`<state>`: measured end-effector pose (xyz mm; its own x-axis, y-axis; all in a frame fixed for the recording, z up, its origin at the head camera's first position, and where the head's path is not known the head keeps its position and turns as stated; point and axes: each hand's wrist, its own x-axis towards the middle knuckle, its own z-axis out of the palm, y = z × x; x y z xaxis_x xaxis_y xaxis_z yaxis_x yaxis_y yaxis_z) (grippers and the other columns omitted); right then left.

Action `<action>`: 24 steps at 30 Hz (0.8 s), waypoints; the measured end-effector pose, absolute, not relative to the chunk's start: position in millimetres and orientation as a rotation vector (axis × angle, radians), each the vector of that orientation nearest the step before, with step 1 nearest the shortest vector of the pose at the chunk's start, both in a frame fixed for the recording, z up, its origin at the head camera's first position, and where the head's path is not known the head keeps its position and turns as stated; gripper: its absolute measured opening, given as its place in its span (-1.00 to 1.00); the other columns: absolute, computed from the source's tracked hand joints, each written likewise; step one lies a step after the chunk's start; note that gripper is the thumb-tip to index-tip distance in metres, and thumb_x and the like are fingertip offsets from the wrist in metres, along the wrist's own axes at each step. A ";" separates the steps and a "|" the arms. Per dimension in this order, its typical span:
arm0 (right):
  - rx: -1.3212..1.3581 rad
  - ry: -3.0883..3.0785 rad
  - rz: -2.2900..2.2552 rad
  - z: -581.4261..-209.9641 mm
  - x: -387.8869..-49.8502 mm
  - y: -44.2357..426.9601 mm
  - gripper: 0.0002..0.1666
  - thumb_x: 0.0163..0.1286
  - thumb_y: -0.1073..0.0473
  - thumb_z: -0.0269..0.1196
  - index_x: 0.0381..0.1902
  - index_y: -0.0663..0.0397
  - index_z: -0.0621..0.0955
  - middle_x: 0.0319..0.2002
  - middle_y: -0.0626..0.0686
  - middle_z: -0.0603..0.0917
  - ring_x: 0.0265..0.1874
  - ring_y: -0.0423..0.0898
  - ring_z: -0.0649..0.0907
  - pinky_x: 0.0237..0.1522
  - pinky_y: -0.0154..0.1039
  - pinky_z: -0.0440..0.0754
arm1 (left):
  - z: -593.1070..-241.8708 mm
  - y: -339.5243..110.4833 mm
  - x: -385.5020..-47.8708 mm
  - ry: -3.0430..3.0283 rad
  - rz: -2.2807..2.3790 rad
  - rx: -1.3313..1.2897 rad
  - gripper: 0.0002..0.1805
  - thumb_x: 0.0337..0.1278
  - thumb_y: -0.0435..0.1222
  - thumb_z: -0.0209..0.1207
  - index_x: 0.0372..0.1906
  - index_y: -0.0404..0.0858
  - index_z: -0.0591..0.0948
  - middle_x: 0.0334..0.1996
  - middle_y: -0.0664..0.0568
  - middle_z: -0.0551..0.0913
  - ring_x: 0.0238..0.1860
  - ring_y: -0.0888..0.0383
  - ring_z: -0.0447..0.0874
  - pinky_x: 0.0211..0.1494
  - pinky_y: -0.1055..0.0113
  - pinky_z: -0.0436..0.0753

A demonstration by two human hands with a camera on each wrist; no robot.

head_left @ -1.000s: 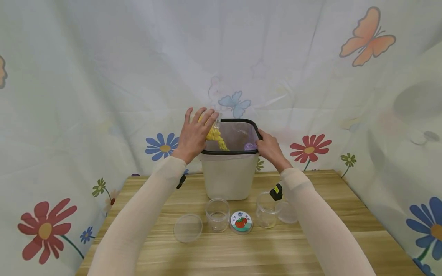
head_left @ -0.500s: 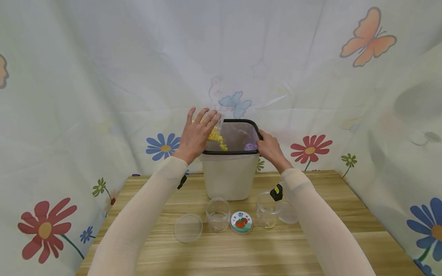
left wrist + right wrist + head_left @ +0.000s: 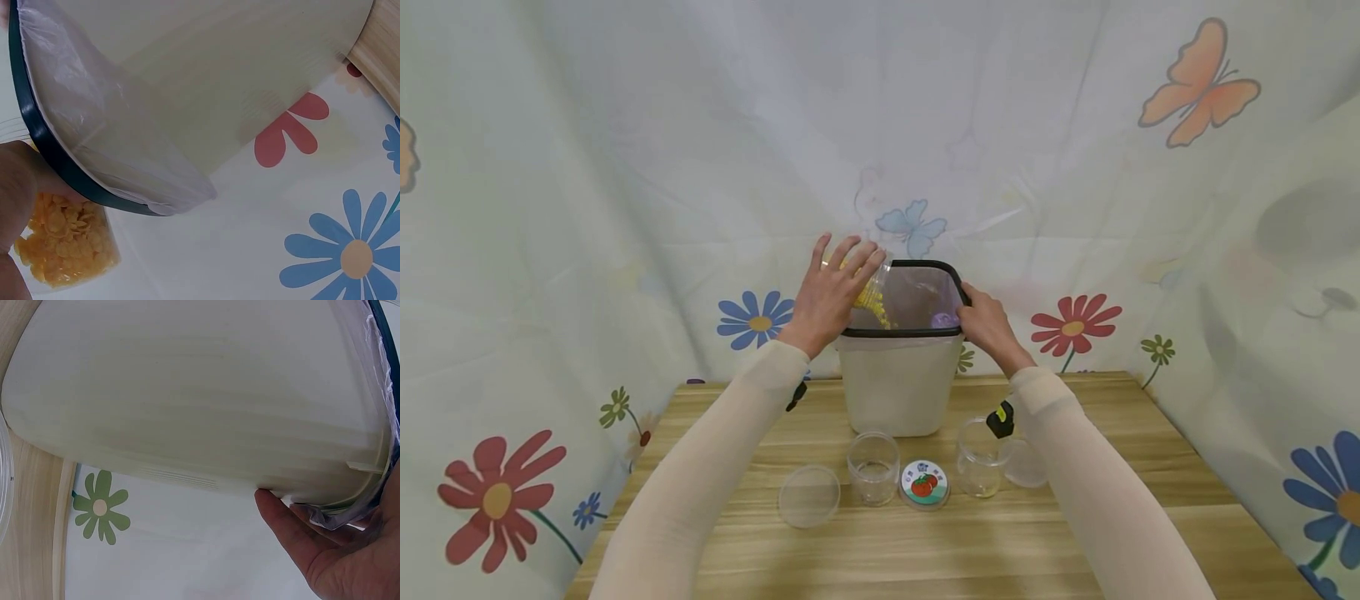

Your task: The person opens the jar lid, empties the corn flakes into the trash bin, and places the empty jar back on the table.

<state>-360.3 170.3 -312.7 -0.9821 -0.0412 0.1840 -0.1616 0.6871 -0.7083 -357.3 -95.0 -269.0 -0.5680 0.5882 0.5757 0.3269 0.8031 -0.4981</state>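
Observation:
My left hand grips a clear jar, tilted over the left side of a cream trash bin. Yellow flakes that look like cereal fill part of the jar, and some spill from its mouth into the bin. In the head view the hand covers much of the jar. On the bin's right side, my right hand holds the black rim, fingers outside against the wall in the right wrist view. A thin plastic liner hangs over the rim. Something purple shows inside.
Before the bin, on the wooden table, stand two clear jars, one on the left and one on the right. A tomato-print lid lies between them. Clear lids lie left and right. Flowered cloth surrounds the table.
The left hand has shifted slightly to the right with the jar, which tips flakes into the bin throughout. Fewer flakes show near the jar's mouth. The right hand and the bin have stayed put.

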 end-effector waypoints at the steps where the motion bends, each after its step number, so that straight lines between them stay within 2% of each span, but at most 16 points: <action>1: 0.166 -2.741 1.173 -313.0 -360.5 170.3 -0.27 0.43 0.17 -0.09 0.54 0.07 0.12 0.44 0.27 0.33 -0.01 0.20 0.63 -0.27 -0.18 0.70 | -268.9 -94.8 -357.1 -2.217 0.437 -0.673 -0.03 -0.06 -0.31 0.38 0.49 0.01 0.15 0.46 0.06 0.22 0.50 -0.02 0.11 0.58 -0.13 -0.02; 16: 0.179 -2.758 1.178 -313.2 -360.2 170.0 -0.27 0.43 0.19 -0.15 0.56 0.07 0.09 0.45 0.27 0.31 0.00 0.20 0.66 -0.16 -0.09 0.70 | -268.7 -91.5 -355.5 -2.224 0.515 -0.702 0.05 -0.07 -0.31 0.41 0.53 0.05 0.09 0.51 0.08 0.16 0.55 0.00 0.02 0.60 -0.13 -0.13; 24: 0.179 -2.751 1.200 -312.9 -359.9 170.8 -0.27 0.43 0.19 -0.14 0.56 0.04 0.09 0.44 0.27 0.32 -0.11 0.16 0.70 -0.25 -0.16 0.71 | -268.9 -90.4 -354.9 -2.215 0.557 -0.694 0.06 -0.04 -0.34 0.38 0.54 0.06 0.06 0.53 0.10 0.12 0.56 0.00 -0.03 0.60 -0.13 -0.18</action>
